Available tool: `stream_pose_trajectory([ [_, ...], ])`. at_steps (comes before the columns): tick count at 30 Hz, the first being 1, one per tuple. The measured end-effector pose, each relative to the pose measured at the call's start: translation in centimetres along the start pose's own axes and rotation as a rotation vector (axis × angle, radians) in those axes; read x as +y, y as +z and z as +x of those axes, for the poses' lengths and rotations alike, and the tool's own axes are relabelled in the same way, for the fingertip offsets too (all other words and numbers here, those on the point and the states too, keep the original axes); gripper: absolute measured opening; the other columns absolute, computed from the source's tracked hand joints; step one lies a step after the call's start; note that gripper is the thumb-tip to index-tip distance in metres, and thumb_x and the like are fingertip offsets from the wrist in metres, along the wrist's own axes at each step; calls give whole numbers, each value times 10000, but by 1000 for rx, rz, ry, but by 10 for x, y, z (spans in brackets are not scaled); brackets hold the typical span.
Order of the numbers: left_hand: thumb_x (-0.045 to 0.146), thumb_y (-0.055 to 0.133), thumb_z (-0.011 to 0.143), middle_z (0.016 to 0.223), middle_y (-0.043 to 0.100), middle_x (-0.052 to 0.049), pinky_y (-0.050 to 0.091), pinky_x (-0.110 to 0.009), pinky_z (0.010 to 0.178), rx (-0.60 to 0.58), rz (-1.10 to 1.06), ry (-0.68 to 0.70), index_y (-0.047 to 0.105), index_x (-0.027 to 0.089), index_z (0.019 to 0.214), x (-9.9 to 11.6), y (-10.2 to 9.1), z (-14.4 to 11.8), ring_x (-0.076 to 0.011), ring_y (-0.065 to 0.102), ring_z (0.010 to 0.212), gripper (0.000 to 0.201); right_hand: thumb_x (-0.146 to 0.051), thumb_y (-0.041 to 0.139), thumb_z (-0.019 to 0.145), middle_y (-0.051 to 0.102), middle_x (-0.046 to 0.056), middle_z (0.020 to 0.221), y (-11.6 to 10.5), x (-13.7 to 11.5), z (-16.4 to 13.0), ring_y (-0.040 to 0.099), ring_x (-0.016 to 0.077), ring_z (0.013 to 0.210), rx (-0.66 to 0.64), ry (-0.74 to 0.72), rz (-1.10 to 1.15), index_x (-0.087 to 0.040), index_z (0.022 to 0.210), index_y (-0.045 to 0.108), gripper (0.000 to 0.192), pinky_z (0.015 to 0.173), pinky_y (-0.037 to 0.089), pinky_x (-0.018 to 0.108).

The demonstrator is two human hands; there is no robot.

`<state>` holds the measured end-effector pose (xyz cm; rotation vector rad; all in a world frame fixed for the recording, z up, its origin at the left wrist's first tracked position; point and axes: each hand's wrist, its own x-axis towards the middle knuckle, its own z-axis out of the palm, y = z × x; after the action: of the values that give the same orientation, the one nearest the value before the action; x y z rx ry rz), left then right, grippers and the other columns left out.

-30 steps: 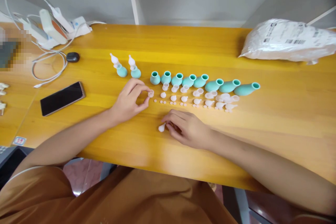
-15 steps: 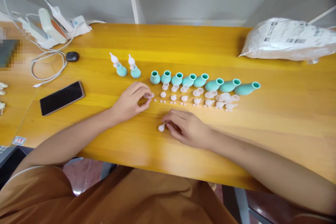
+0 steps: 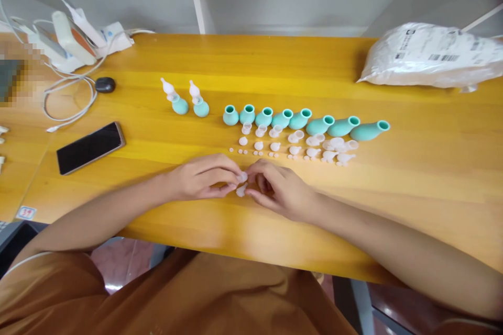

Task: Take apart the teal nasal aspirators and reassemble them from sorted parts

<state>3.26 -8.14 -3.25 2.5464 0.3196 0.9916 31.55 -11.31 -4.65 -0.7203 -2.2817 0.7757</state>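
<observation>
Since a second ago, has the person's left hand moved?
Yes. The left hand has drawn back from the row of teal bulbs toward the near table edge, and now meets the right hand at a small white piece.

the print and barcodes on the white bag are too small to read.

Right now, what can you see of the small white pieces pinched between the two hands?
The small white pieces look like translucent soft plastic or silicone. One sits at the fingertips of the left hand, another just below it, tapered, at the fingertips of the right hand. The two pieces meet or nearly meet; whether they are joined cannot be told. They sit low over the yellow wooden table, near its front edge, in front of the rows of similar white parts.
</observation>
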Motion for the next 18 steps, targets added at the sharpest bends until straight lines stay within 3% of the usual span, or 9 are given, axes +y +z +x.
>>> stream_pose_trajectory([
  [5, 71, 841, 941, 1227, 850, -76, 708, -323, 1017, 31, -89, -4, 601, 310, 1477, 0, 8, 0, -189, 826, 1153, 633, -402, 628, 1167, 725, 76, 1063, -2, 1, 1, 679, 181, 754, 22, -14, -3, -232, 1320, 580, 234, 669, 562, 311],
  [13, 133, 785, 1011, 1295, 832, -111, 690, -348, 1028, -87, 65, 97, 638, 260, 1435, 1, -1, 3, -215, 804, 1199, 466, -338, 620, 1171, 702, 75, 1025, -4, 0, 3, 666, 178, 754, 4, -58, 10, -221, 1215, 646, 128, 651, 547, 303],
  [16, 171, 739, 1020, 1245, 824, -83, 683, -358, 951, -5, 237, 139, 642, 269, 1413, -8, -11, 2, -215, 801, 1099, 417, -276, 621, 1158, 707, 72, 1032, -4, -1, 3, 642, 163, 730, 20, -37, 36, -219, 1234, 659, 103, 643, 540, 295],
  [18, 167, 690, 1018, 1174, 801, -69, 663, -377, 923, 77, 353, 54, 668, 268, 1375, -17, -18, 2, -221, 777, 1030, 372, -240, 632, 1139, 710, 68, 1037, -3, -2, 3, 622, 149, 702, 26, -24, 53, -218, 1244, 670, 113, 627, 530, 287],
])
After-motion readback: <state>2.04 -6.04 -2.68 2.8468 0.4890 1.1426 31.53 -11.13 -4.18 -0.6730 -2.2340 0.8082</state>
